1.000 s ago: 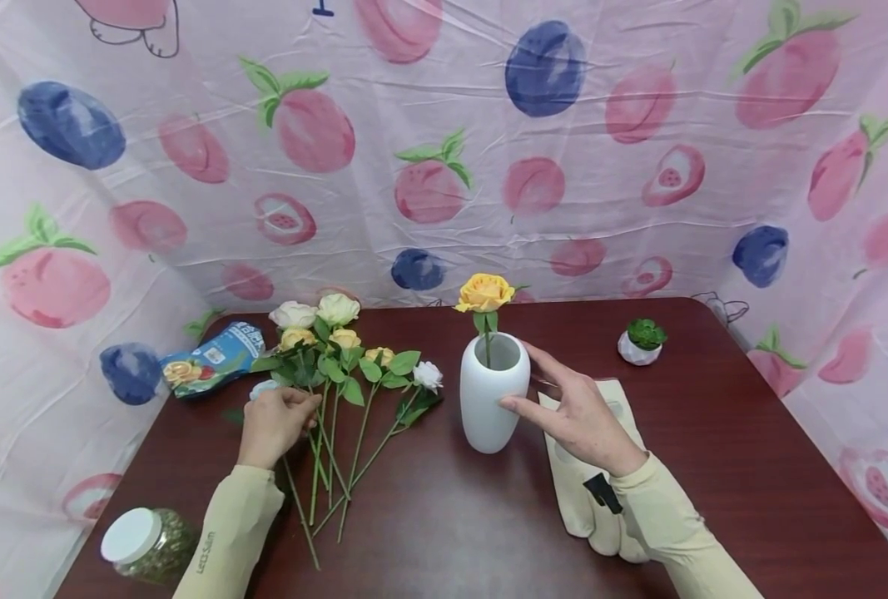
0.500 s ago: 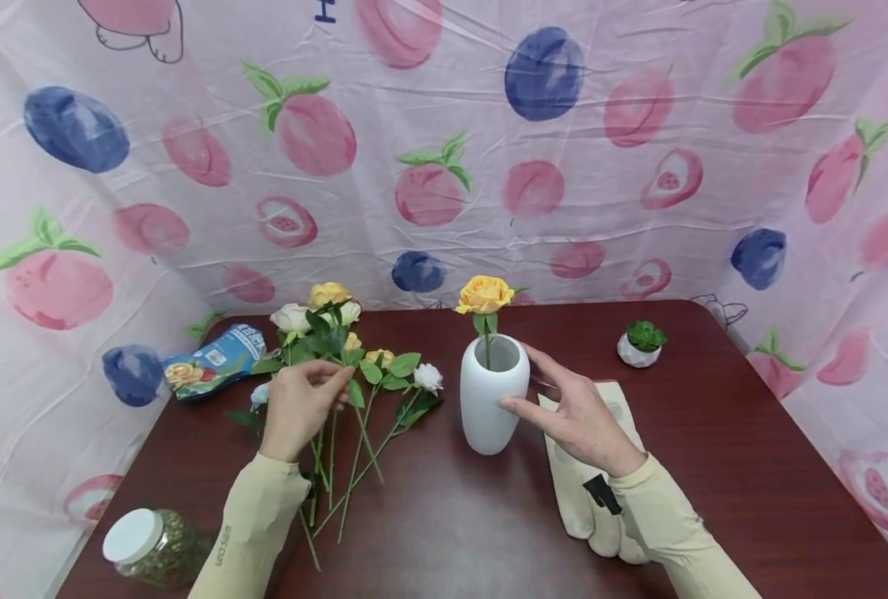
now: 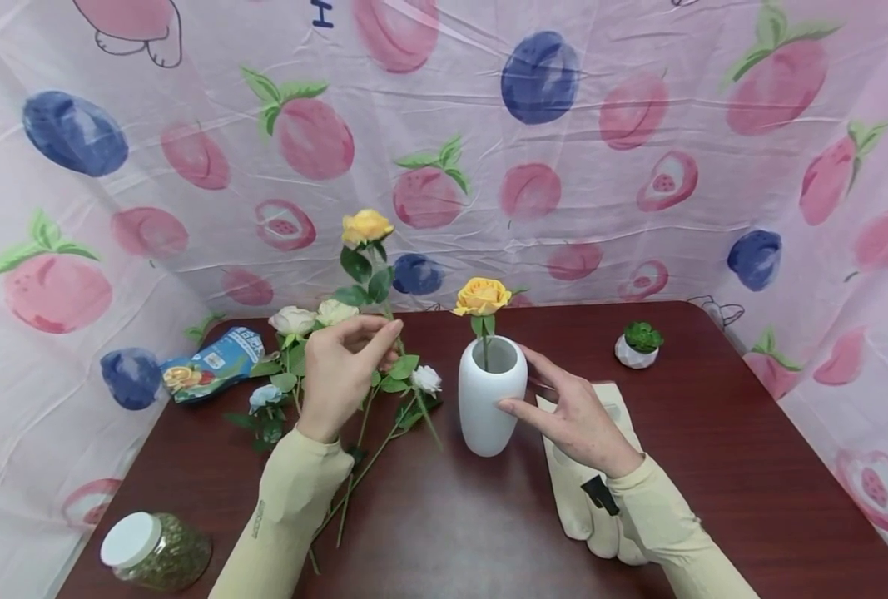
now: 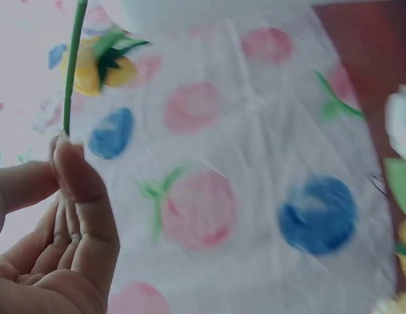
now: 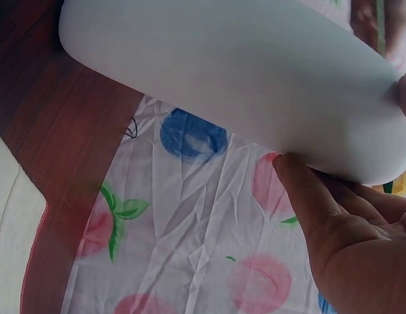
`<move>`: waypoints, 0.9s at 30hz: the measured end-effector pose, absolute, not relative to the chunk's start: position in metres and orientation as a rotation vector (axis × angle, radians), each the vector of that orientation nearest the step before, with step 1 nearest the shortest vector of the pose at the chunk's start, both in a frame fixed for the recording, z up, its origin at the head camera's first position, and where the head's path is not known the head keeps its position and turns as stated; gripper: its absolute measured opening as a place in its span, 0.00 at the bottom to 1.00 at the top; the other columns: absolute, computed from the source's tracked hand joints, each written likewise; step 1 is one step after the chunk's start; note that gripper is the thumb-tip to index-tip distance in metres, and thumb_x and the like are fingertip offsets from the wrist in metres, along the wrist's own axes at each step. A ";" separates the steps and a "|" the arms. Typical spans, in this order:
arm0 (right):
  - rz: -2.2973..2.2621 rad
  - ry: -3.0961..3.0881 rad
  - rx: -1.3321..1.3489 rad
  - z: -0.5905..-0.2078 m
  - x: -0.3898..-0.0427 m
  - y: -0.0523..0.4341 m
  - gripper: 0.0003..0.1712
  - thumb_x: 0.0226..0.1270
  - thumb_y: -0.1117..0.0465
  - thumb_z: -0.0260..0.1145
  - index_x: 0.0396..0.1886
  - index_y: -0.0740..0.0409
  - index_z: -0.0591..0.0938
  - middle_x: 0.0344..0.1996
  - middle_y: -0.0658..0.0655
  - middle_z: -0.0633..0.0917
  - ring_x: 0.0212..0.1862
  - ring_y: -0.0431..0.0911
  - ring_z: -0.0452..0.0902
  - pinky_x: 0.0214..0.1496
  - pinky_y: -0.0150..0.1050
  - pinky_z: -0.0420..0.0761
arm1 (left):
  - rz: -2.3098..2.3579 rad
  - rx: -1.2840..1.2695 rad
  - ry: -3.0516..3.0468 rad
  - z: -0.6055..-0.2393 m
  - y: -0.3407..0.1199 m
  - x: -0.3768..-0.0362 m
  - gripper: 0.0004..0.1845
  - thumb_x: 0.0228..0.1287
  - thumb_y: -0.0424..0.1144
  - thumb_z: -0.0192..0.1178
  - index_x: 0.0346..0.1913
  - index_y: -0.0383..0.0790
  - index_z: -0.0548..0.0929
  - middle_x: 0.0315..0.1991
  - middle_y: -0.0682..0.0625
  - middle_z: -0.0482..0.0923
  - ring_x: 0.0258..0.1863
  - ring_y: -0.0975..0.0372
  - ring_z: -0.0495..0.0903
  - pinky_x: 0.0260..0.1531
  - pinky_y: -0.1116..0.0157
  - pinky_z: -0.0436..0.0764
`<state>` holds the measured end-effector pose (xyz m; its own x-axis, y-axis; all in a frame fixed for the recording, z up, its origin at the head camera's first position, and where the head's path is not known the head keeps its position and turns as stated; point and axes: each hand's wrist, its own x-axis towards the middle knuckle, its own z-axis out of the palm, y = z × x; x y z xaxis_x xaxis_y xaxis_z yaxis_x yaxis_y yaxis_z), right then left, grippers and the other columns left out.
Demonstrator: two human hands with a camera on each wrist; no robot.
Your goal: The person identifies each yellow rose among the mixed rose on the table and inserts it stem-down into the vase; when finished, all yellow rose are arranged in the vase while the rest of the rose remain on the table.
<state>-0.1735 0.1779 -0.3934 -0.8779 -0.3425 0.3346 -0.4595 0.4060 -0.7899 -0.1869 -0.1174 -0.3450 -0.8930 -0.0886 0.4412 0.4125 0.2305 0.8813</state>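
My left hand [image 3: 341, 376] pinches the green stem [image 4: 73, 62] of a yellow rose [image 3: 366, 228] between thumb and fingertips, raised above the table left of the vase. The bloom points up and the stem slants down to the right. A white vase [image 3: 488, 412] stands upright at the middle, with another yellow rose [image 3: 483, 297] in its mouth. On the vase's right side my right hand [image 3: 582, 420] holds it near the top, thumb in front and fingers behind. In the right wrist view, the right hand's fingers [image 5: 308, 196] touch the vase wall.
Several white, yellow and blue flowers, among them a white one [image 3: 426, 379], lie left of the vase. Beyond are a blue packet [image 3: 222, 363] and a lidded jar [image 3: 162, 549]. Pale gloves [image 3: 574, 491] and a small potted succulent [image 3: 638, 345] lie to the right.
My left hand has drawn the yellow rose out of the loose flowers and moved it up and right toward the vase. The right hand stays at the vase.
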 end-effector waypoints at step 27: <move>1.473 -2.532 0.744 -0.394 -0.173 0.179 0.42 0.65 0.53 0.76 0.77 0.47 0.69 0.67 0.52 0.79 0.61 0.46 0.82 0.61 0.45 0.83 | -1.700 -0.513 -1.953 -0.327 -0.042 -0.219 0.08 0.69 0.39 0.69 0.39 0.35 0.90 0.28 0.44 0.88 0.23 0.59 0.86 0.28 0.63 0.87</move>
